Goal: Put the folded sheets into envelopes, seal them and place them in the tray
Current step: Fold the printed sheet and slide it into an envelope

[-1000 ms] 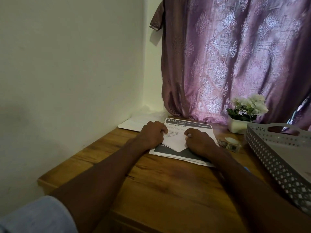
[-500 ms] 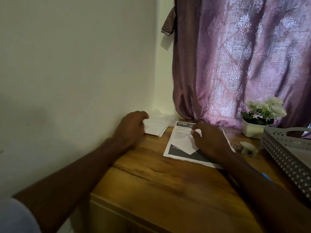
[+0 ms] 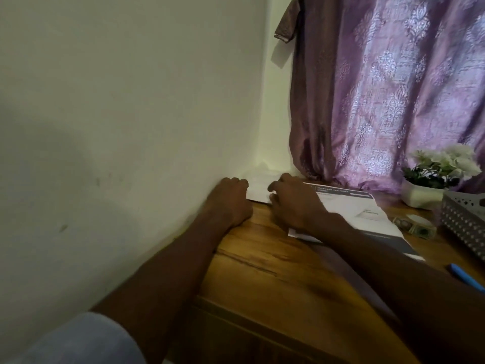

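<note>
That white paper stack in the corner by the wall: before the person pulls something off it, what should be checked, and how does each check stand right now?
1. Both hands at the white paper stack: ok; left hand and right hand are on it.
2. A single sheet or envelope separated: cannot tell; the fingers hide the edge.
3. Printed sheet out of the way: not ok; the right forearm lies across it.
4. Perforated tray within view for later: ok, at the right edge.
5. Tape roll available for sealing: ok, beside the tray.
</note>
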